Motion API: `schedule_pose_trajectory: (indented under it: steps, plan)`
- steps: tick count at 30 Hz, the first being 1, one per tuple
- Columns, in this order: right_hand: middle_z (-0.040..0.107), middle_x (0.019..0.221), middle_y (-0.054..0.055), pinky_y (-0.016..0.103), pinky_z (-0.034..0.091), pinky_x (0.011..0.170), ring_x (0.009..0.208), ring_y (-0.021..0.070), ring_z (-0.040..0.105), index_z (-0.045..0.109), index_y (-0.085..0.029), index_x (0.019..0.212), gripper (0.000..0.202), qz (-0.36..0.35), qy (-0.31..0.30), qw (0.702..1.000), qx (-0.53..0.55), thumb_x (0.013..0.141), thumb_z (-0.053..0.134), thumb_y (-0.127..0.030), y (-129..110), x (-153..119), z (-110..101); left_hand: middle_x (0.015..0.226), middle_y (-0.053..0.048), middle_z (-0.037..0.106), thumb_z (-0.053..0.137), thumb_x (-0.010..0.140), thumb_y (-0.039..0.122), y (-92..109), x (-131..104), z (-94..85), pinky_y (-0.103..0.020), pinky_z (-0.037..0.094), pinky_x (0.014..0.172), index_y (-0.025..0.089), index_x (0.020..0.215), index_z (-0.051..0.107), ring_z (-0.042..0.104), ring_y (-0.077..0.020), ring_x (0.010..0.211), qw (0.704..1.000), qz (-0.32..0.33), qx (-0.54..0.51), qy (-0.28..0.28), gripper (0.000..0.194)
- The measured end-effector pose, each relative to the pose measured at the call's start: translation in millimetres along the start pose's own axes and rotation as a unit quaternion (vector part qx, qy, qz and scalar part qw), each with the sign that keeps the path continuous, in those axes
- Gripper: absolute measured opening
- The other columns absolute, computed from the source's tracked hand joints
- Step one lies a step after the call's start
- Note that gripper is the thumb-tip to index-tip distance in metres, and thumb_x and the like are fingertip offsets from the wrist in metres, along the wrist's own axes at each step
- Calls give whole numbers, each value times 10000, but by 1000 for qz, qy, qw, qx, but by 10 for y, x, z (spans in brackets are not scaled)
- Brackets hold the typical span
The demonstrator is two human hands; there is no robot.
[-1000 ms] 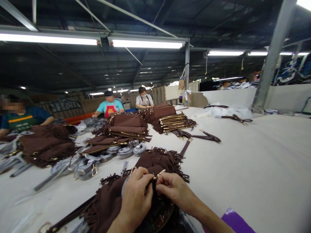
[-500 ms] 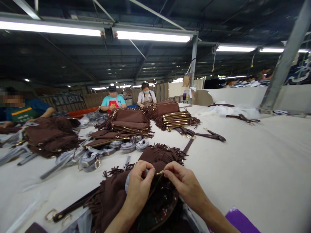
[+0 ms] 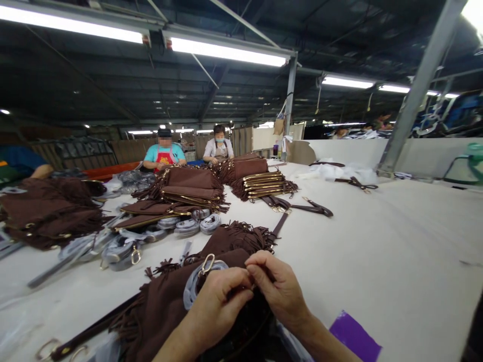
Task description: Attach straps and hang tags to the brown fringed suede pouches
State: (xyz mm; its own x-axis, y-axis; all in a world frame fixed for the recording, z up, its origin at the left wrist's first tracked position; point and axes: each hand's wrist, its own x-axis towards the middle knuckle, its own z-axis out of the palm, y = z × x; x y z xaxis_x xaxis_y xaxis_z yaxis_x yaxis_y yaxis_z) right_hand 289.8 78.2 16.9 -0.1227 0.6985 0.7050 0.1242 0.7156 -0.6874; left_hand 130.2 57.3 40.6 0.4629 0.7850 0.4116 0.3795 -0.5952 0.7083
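Observation:
A dark brown fringed bag [image 3: 156, 296] lies in front of me, its dark opening facing my body. At the upper edge of that opening, my left hand [image 3: 228, 296] is closed in a pinch. My right hand [image 3: 277, 286] pinches at the same spot, its fingertips touching those of the left. The small part between the fingers is hidden. Beside my left hand, a strap coiled in grey wrapping [image 3: 192, 286] rests on the bag, with a gold clasp [image 3: 207, 263] on top. Another fringed bag [image 3: 230, 239] lies just beyond.
Brown bags with gold zips are stacked [image 3: 192, 186] farther back, with another stack [image 3: 266, 183] beside them. Several wrapped straps [image 3: 186, 227] lie in front. Loose brown straps [image 3: 313, 207] and a purple sheet [image 3: 354, 337] are on the white table [image 3: 396, 261]. Co-workers [image 3: 164, 153] sit across.
My hands have come closer together, and the gold metal piece that showed between them is now covered. The gold clasp on the coiled strap has come into sight. The view has turned right.

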Motion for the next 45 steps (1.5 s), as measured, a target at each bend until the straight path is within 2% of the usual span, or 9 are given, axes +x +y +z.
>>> schedule_pose_trajectory:
  steps: [8, 14, 20, 23, 26, 32, 37, 41, 45]
  plan:
    - [563, 644, -41, 191, 394, 474, 527, 104, 491, 629, -218, 857, 144, 103, 7, 986, 132, 918, 611, -347, 76, -52, 47, 662, 24, 586, 569, 723, 71, 50, 14, 42, -204, 358, 651, 177, 630, 525, 527, -117, 664, 997, -34, -45, -48, 148]
    - [569, 653, -32, 157, 312, 395, 449, 60, 404, 633, -195, 850, 278, 176, 28, 956, 232, 847, 710, -462, 86, -19, 39, 674, 0, 621, 565, 753, 139, 16, 7, 117, -217, 381, 664, 173, 636, 589, 554, -132, 668, 996, -46, -74, 5, 124]
    - [579, 723, 13, 187, 266, 386, 476, 92, 387, 667, -182, 916, 484, 220, 102, 935, 259, 885, 544, -650, 108, 122, -77, 598, 8, 561, 550, 752, 272, -63, 33, 35, -231, 372, 597, 172, 647, 583, 495, -137, 599, 977, -142, -144, 72, 149]
    - [532, 644, -14, 206, 228, 423, 478, 99, 353, 693, -169, 906, 473, 253, 38, 944, 206, 844, 616, -631, 98, 131, -98, 598, 9, 544, 550, 746, 291, -80, 38, 17, -237, 368, 601, 170, 640, 571, 482, -137, 600, 975, -141, -155, 78, 162]
    - [557, 645, -11, 240, 326, 513, 556, 136, 433, 730, -178, 932, 433, 245, -22, 958, 150, 836, 647, -592, 58, 103, -78, 589, 14, 524, 545, 747, 290, -74, 39, 25, -242, 368, 608, 174, 619, 545, 467, -136, 598, 977, -130, -150, 77, 173]
    - [675, 795, 14, 278, 420, 720, 778, 200, 560, 739, -205, 797, 273, 183, -32, 973, 134, 811, 713, -476, -1, 96, -62, 589, 29, 505, 539, 738, 263, -55, 38, 40, -239, 348, 599, 183, 619, 533, 450, -132, 601, 979, -133, -139, 65, 144]
    - [602, 621, -16, 232, 364, 539, 561, 131, 474, 706, -175, 763, 342, 207, -9, 968, 138, 805, 704, -514, 30, 97, -72, 648, 13, 545, 537, 757, 282, -34, 43, 13, -247, 373, 646, 185, 639, 548, 479, -145, 656, 978, -118, -146, 89, 153]
    - [471, 458, -64, 201, 255, 436, 422, 86, 356, 664, -156, 771, 413, 236, -52, 953, 185, 839, 651, -563, 52, 90, -83, 603, 30, 508, 530, 769, 292, -11, 50, -22, -233, 360, 591, 187, 632, 560, 446, -127, 601, 972, -146, -144, 117, 175]
    - [576, 533, -37, 175, 257, 379, 383, 70, 386, 648, -165, 802, 401, 267, -91, 936, 211, 792, 700, -563, 30, 103, -80, 556, 47, 521, 530, 752, 281, -17, 52, -28, -214, 309, 505, 180, 658, 577, 385, -92, 498, 964, -181, -171, 91, 146]
